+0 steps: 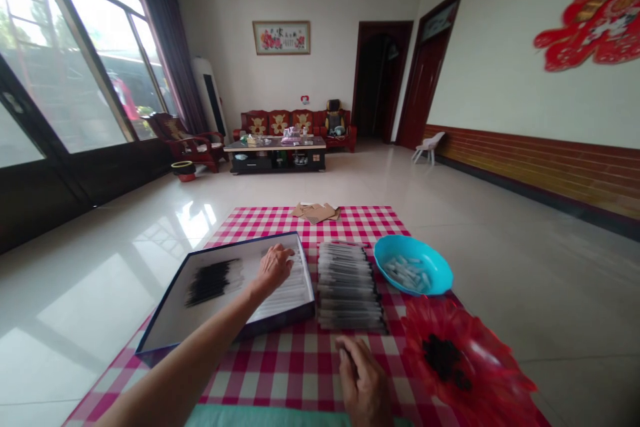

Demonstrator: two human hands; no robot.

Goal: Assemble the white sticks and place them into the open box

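**Left hand on white sticks in tray; right hand low over cloth**

Seen from across the room, left to right. A shallow tray [240, 245] with a dark blue rim sits on a checked cloth [350, 227]. Its white floor carries a black bundle [213, 282] of thin pieces near the left side, and white sticks [293, 297] in close rows toward the right.

The left hand [274, 268] reaches across and lies on those sticks. Its fingers are curved downward, touching the rows; whether they pinch any stick cannot be told. Current step, as judged: handling at the tray's right end. Any lift from there would call for closed fingers first.

Just right of the tray lies a stack [346, 287] of grey-white strips. Below it, the right hand [363, 380] hangs over the cloth, fingers loosely bent, with nothing visible in them; release or grip cannot be confirmed.

Further right, a blue bowl [440, 273] holds pale pieces [407, 273]. Beneath it, a red dish [480, 373] holds a dark heap [443, 357].
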